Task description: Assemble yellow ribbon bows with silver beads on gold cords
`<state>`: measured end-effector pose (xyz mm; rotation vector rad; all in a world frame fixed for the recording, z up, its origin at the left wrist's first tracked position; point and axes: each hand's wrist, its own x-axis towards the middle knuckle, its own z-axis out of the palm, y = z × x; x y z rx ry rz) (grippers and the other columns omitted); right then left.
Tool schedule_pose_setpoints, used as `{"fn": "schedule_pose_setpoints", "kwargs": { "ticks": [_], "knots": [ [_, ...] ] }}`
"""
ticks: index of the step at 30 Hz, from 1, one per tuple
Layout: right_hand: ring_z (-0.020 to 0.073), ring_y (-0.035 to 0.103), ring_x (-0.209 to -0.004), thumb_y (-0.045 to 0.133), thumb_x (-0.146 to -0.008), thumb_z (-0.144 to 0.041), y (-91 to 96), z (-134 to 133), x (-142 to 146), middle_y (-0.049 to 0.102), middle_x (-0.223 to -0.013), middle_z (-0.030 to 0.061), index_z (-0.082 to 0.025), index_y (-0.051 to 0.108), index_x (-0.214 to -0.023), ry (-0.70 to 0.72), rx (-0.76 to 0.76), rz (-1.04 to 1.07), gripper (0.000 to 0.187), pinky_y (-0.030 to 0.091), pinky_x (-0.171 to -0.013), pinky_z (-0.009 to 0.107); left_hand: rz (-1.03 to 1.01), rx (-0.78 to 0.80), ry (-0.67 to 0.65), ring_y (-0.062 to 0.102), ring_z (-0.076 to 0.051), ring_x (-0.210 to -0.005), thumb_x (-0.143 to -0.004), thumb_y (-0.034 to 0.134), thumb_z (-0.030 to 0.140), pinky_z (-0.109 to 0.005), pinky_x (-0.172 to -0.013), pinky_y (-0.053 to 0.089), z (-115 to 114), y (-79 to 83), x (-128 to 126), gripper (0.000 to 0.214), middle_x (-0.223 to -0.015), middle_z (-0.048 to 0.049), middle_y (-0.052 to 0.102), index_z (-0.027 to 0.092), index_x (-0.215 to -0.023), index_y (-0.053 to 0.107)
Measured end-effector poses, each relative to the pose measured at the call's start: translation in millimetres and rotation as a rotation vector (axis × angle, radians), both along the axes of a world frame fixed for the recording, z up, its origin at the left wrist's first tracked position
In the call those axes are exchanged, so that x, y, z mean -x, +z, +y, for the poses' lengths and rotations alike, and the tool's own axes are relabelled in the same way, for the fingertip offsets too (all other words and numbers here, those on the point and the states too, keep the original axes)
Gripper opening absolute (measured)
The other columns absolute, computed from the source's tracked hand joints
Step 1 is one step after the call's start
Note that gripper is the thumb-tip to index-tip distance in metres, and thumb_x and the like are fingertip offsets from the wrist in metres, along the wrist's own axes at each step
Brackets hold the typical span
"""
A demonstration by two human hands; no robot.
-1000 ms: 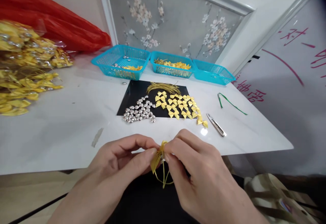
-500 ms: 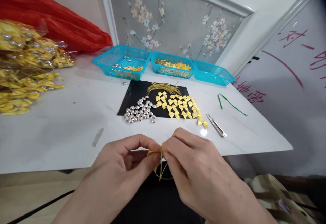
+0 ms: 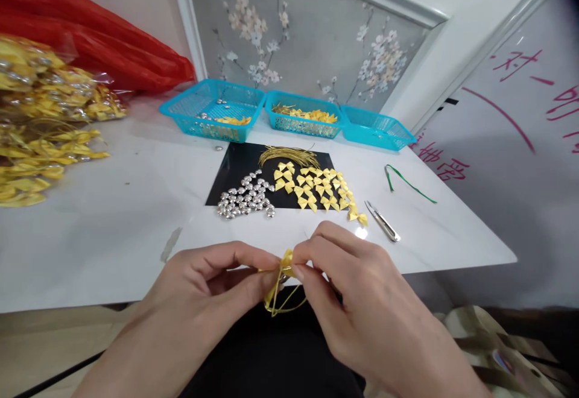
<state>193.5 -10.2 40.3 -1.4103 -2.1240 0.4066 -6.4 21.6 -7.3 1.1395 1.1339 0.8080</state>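
While the L hand (image 3: 217, 283) pinches a yellow ribbon piece (image 3: 286, 258) btwn thumb and index at the near edge of the table (image 3: 108, 247), the R hand (image 3: 357, 289) is closed, thumb to index, at the piece's R side, apparently on its gold cord (image 3: 274, 312). Step in hand, judged from where I stand: working cord at the ribbon; any knot is hidden by fingers. Next move calls for a firm L pinch, fine R control & even cord tension. Ribbon piece: glossy, folded, partly covered; cord hangs below in a thin loop; silver glint btwn fingers, prob. a bead. Beyond, on tabletop: snips (image 3: 383, 223) to the R; silver beads (image 3: 246, 199), yellow bows (image 3: 312, 204) & gold cord bundle (image 3: 289, 157), on or overlapping a black mat (image 3: 222, 172). Farther: three blue baskets (image 3: 283, 122), side by side, below a floral panel (image 3: 312, 36).
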Motion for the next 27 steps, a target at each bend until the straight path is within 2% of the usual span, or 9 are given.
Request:
{"fn": "schedule_pose_setpoints", "kwargs": {
  "ticks": [5, 11, 19, 23, 27],
  "knots": [
    [0.0174, 0.056, -0.069, 0.042, -0.101, -0.009, 1.9, 0.9, 2.5, 0.060, -0.082, 0.0049, -0.013, 0.068, -0.088, 0.021, -0.065, -0.059, 0.029, 0.040, -0.060, 0.032, 0.017, 0.016, -0.020, 0.072, -0.017, -0.070, -0.071, 0.088, 0.046, -0.020, -0.061, 0.056, 0.3, 3.0, -2.5, 0.021, -0.078, 0.0003, 0.082, 0.027, -0.079, 0.081],
    [0.0152, 0.055, -0.069, 0.048, -0.101, -0.011, -0.2, 0.4, 2.6, 0.059, -0.083, 0.0014, -0.017, 0.065, -0.090, 0.023, -0.002, -0.008, 0.022, 0.041, -0.061, 0.030, -0.022, -0.012, -0.030, 0.072, -0.015, -0.071, -0.074, 0.087, 0.046, -0.019, -0.064, 0.056, 0.4, 0.0, 0.3, 0.020, -0.079, 0.0014, 0.082, 0.028, -0.079, 0.081],
    [0.0123, 0.055, -0.070, 0.052, -0.101, -0.013, -2.6, 2.1, -0.1, 0.058, -0.088, -0.0005, -0.019, 0.062, -0.095, 0.039, 0.052, 0.085, 0.013, 0.041, -0.062, 0.027, -0.137, 0.007, 0.046, 0.069, -0.010, -0.063, -0.066, 0.091, 0.029, -0.013, -0.061, 0.054, 2.2, 11.6, -6.6, 0.011, -0.068, 0.0032, 0.078, 0.026, -0.067, 0.081],
    [0.0121, 0.055, -0.072, 0.050, -0.102, -0.013, -0.8, 2.2, -0.3, 0.056, -0.084, -0.0008, -0.018, 0.064, -0.093, 0.081, 0.060, 0.100, 0.017, 0.040, -0.061, 0.026, -0.121, -0.009, 0.039, 0.070, -0.012, -0.066, -0.067, 0.092, 0.032, -0.014, -0.062, 0.056, 3.3, 7.0, -5.1, 0.012, -0.071, 0.0029, 0.079, 0.027, -0.070, 0.081],
    [0.0136, 0.056, -0.073, 0.049, -0.103, -0.014, -1.1, 1.7, 0.9, 0.057, -0.087, 0.0004, -0.019, 0.063, -0.092, 0.066, 0.056, 0.060, 0.018, 0.043, -0.063, 0.028, -0.052, -0.035, 0.055, 0.072, -0.014, -0.069, -0.070, 0.090, 0.037, -0.016, -0.062, 0.057, 2.1, -0.2, -0.2, 0.015, -0.075, 0.0020, 0.080, 0.026, -0.072, 0.080]
  ]
}}
